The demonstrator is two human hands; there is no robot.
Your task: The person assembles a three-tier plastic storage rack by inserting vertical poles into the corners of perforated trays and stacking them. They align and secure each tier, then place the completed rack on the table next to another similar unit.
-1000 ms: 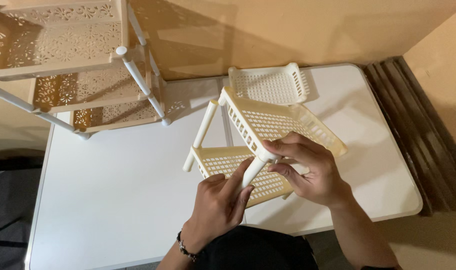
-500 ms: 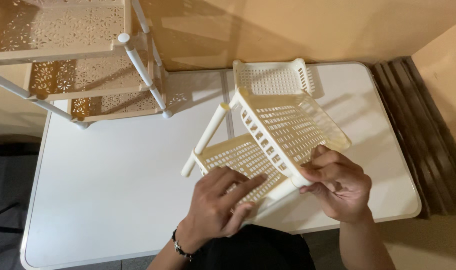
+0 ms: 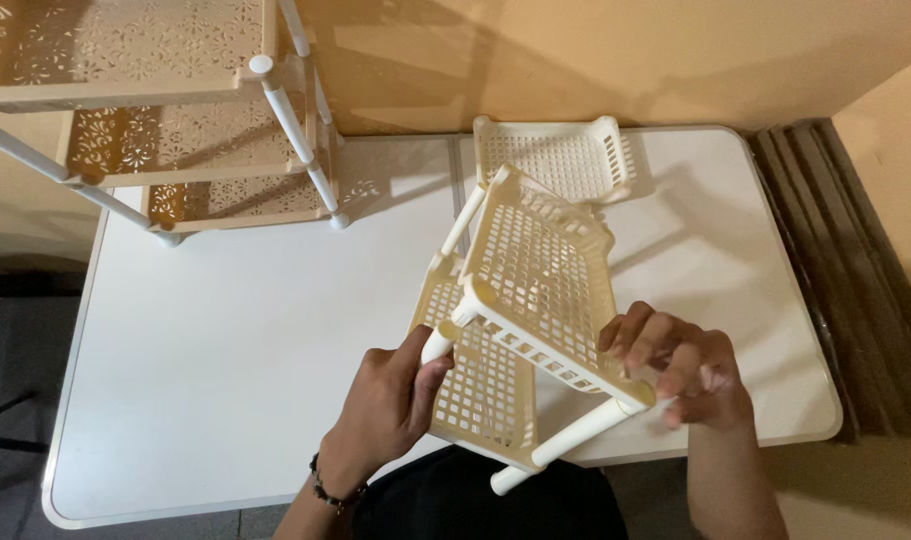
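A small cream plastic rack [image 3: 536, 300] made of two perforated trays joined by white posts is tilted above the white table [image 3: 226, 330]. My left hand [image 3: 391, 405] grips a white post and the lower tray's edge at the rack's left side. My right hand [image 3: 681, 370] holds the near right corner of the upper tray, fingers curled over its rim. A white post [image 3: 566, 440] sticks out below that corner toward me.
A separate cream perforated tray [image 3: 561, 160] lies flat at the table's far edge. A taller assembled rack with patterned shelves and white posts [image 3: 166, 110] stands at the far left. Dark ridged panels [image 3: 846, 260] lean beside the table's right edge.
The rack has been turned and tipped more upright. My left hand moved from the lower tray's surface to grip a post. My right hand stayed at the upper tray's corner.
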